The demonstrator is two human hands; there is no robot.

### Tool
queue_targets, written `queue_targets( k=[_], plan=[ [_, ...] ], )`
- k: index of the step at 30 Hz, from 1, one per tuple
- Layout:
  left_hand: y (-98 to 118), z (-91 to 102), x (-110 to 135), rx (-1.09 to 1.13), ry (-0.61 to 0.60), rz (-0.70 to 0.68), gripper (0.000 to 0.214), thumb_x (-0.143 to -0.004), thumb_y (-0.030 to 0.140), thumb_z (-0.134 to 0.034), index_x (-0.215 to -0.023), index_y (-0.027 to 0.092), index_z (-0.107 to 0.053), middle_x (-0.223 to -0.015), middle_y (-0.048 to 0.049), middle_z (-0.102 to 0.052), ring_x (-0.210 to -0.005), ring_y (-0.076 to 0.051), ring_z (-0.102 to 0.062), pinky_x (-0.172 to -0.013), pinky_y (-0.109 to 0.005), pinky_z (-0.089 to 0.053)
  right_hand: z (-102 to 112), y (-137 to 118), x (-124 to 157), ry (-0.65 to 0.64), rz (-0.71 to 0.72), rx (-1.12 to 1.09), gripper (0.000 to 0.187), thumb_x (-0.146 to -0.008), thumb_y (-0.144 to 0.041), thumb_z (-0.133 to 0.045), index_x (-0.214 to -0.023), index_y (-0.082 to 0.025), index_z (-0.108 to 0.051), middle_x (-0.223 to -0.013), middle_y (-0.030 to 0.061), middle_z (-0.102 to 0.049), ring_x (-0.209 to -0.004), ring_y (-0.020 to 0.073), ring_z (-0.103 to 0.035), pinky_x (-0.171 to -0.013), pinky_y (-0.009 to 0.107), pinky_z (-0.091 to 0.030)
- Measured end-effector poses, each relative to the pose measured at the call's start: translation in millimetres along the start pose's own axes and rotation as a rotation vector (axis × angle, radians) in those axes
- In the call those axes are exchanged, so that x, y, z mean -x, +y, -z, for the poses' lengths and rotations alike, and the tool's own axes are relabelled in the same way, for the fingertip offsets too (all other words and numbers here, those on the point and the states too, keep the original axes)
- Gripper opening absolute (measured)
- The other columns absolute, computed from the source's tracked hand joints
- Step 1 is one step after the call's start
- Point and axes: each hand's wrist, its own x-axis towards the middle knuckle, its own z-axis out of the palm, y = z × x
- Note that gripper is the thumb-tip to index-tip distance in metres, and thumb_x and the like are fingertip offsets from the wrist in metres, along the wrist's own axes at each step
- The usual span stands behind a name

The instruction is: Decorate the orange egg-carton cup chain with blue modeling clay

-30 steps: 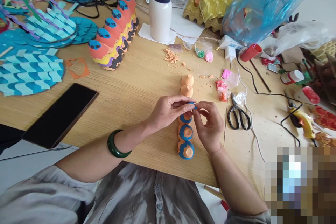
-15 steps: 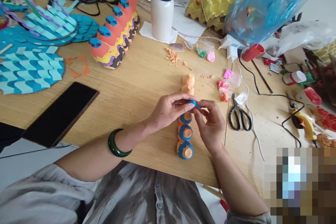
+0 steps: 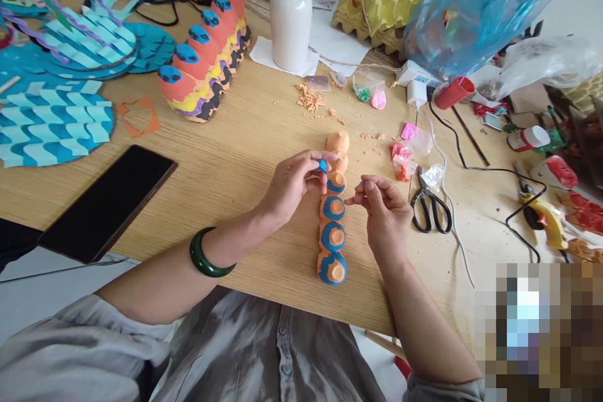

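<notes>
On the table before me lies a strip of orange bumps [image 3: 325, 218], like a cut egg-carton row, with blue clay around several of the nearer bumps. The two far bumps show plain orange. My left hand [image 3: 294, 183] is at the strip's left side, thumb and fingers closed on a small lump of blue clay [image 3: 321, 166]. To the right of the strip, my right hand [image 3: 387, 208] pinches thumb against forefinger. A tiny bit of blue clay [image 3: 364, 183] shows at those fingertips.
A phone [image 3: 108, 204] and blue woven paper discs [image 3: 56, 119] lie left. Behind stand a painted egg-carton piece [image 3: 207, 56] and a white bottle [image 3: 291, 31]. Black-handled scissors [image 3: 431, 207], a white cable [image 3: 445, 182] and clay packets [image 3: 401, 154] are at right. Orange crumbs [image 3: 311, 99] lie farther back.
My hands have moved apart, the left one up and leftward, the right one slightly rightward. The blue clay that was between both hands is now in the left, with a tiny bit in the right.
</notes>
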Motion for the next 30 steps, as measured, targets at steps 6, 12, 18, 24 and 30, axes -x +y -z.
queue_targets(
  k=[6, 12, 18, 24, 30],
  plan=[
    [5, 1.9, -3, 0.011, 0.02, 0.174, 0.01, -0.087, 0.016, -0.061, -0.088, 0.011, -0.07, -0.072, 0.0018, -0.055, -0.054, -0.007, -0.05, -0.048, -0.021, -0.046, 1, 5, -8, 0.01, -0.062, -0.098, 0.024, -0.078, -0.037, -0.088, -0.096, -0.023, -0.079, -0.08, -0.0011, -0.075, -0.071, 0.0127, -0.071, -0.072, 0.032, -0.068],
    [3, 9.5, -6, -0.381, 0.001, 0.176, 0.024, -0.095, 0.018, -0.054, -0.083, 0.011, -0.073, -0.06, 0.0048, -0.043, -0.045, -0.005, -0.04, -0.041, -0.018, -0.038, 3, 9, -10, 0.04, -0.036, 0.004, 0.018, -0.082, -0.039, -0.085, -0.09, -0.023, -0.081, -0.085, -0.0002, -0.075, -0.073, 0.0129, -0.071, -0.072, 0.03, -0.067],
    [7, 19.1, -9, -0.793, -0.017, 0.19, 0.023, -0.097, 0.009, -0.051, -0.103, 0.011, -0.074, -0.071, 0.0001, -0.067, -0.039, -0.005, -0.049, -0.041, -0.02, -0.048, 1, 6, -6, 0.004, 0.005, 0.063, 0.016, -0.088, -0.04, -0.08, -0.091, -0.024, -0.081, -0.111, 0.004, -0.08, -0.107, 0.0219, -0.075, -0.102, 0.044, -0.062],
    [15, 7.1, -5, -0.508, -0.015, 0.394, 0.027, -0.098, 0.005, -0.053, -0.116, 0.005, -0.073, -0.082, -0.0031, -0.073, -0.041, -0.003, -0.039, -0.052, -0.03, -0.063, 0, 5, -5, -0.022, 0.014, 0.077, 0.013, -0.091, -0.037, -0.078, -0.093, -0.025, -0.083, -0.112, 0.0038, -0.083, -0.114, 0.0236, -0.075, -0.111, 0.045, -0.056],
    [10, 6.9, -7, -0.395, -0.033, 0.441, 0.021, -0.095, 0.001, -0.056, -0.097, 0.007, -0.076, -0.087, -0.0044, -0.075, -0.043, -0.001, -0.042, -0.056, -0.026, -0.062, 0, 7, -4, -0.013, 0.045, 0.102, 0.014, -0.092, -0.037, -0.077, -0.095, -0.025, -0.082, -0.11, 0.0038, -0.083, -0.112, 0.0222, -0.074, -0.108, 0.043, -0.057]
  ],
)
